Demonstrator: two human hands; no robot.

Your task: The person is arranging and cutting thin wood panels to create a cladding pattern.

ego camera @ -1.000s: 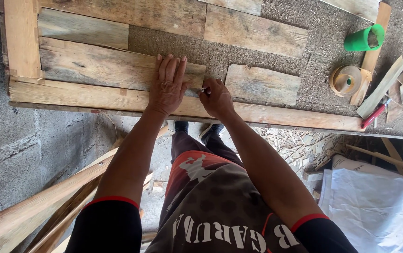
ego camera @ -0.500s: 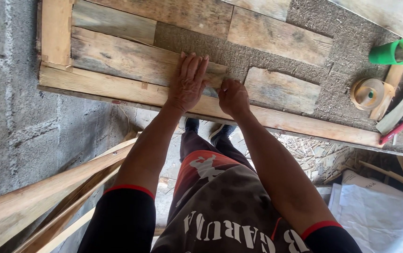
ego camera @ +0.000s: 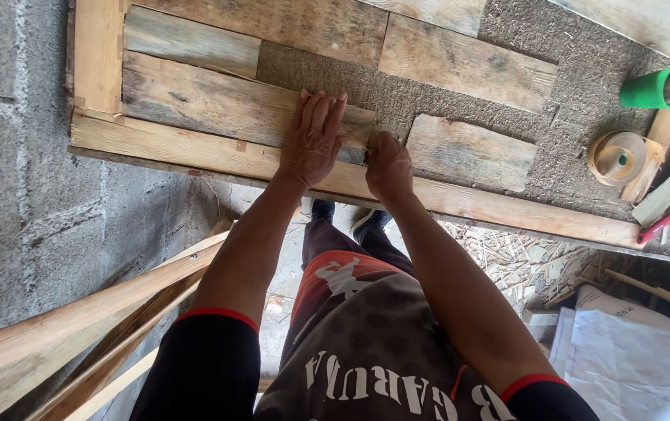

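My left hand point(ego camera: 315, 140) lies flat, fingers together, on the right end of a weathered plank point(ego camera: 210, 101). That plank rests on a rough chipboard panel point(ego camera: 584, 183), just above a long pale wooden rail point(ego camera: 194, 152). My right hand point(ego camera: 388, 165) is closed in a fist right beside the plank's end, over the rail. It seems to pinch a thin pencil-like tool, mostly hidden by the fingers. A shorter plank point(ego camera: 471, 152) sits just right of that hand.
A green cup point(ego camera: 654, 87), a tape roll point(ego camera: 619, 156) and a red-handled tool point(ego camera: 661, 224) lie at the panel's right. Long loose slats point(ego camera: 77, 327) lean at the lower left by a grey block wall point(ego camera: 15, 195). A white sack point(ego camera: 639, 366) is at the lower right.
The view has shifted, so the panel sits further right in the frame. Both hands stay at the same spot on the plank's end.
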